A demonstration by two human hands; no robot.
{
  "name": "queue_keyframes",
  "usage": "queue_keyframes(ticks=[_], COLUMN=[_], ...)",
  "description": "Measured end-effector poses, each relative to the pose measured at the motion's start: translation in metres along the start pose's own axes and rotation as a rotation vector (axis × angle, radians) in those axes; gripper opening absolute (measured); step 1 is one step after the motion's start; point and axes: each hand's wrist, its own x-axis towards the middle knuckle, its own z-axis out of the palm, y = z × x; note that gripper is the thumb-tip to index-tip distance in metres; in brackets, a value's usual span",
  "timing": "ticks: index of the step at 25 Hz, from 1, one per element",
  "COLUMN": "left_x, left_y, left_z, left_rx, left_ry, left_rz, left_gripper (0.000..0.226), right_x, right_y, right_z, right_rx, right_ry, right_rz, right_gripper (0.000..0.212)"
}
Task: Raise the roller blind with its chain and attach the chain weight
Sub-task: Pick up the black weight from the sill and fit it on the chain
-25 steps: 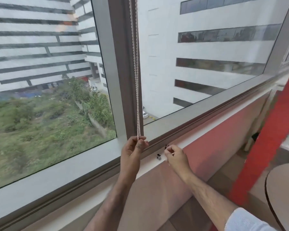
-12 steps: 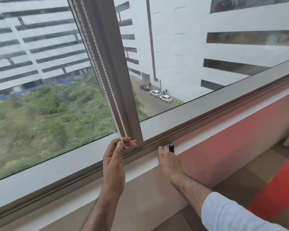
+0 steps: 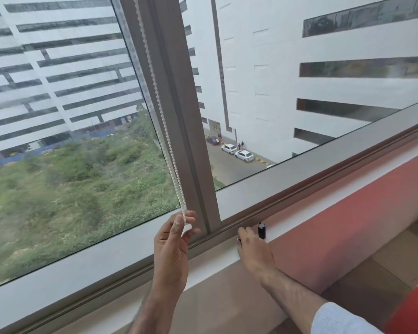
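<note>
Left hand (image 3: 171,242) fingers pinch the limp, light chain (image 3: 165,127) at its bottom loop — a sound hold; right hand (image 3: 253,251) rests beside the small, rigid weight (image 3: 261,230) — its fingers' grasp cannot be told.

You have only one view, a wide-angle camera on your head, looking forward and down from close to the window sill (image 3: 211,260), tilted so the mullion (image 3: 182,116) leans, near enough that your left hand (image 3: 171,247) and right hand (image 3: 253,253) sit low centre while the bead chain (image 3: 173,162) runs off the top edge.
</note>
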Motion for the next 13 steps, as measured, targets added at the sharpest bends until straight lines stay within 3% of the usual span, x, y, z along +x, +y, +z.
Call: queue_keyframes(ticks=[7, 13], left_x=[0.009, 0.011], left_y=[0.0, 0.002], left_z=[-0.001, 0.007], left_rx=[-0.126, -0.248], left_ry=[-0.052, -0.14], left_rz=[-0.074, -0.164], left_gripper=[0.042, 0.045], right_x=[0.001, -0.005], right_y=[-0.076, -0.11], right_z=[-0.097, -0.136], right_rx=[0.833, 0.98], right_ry=[0.268, 0.127], right_rz=[-0.167, -0.369], right_gripper=[0.018, 0.015])
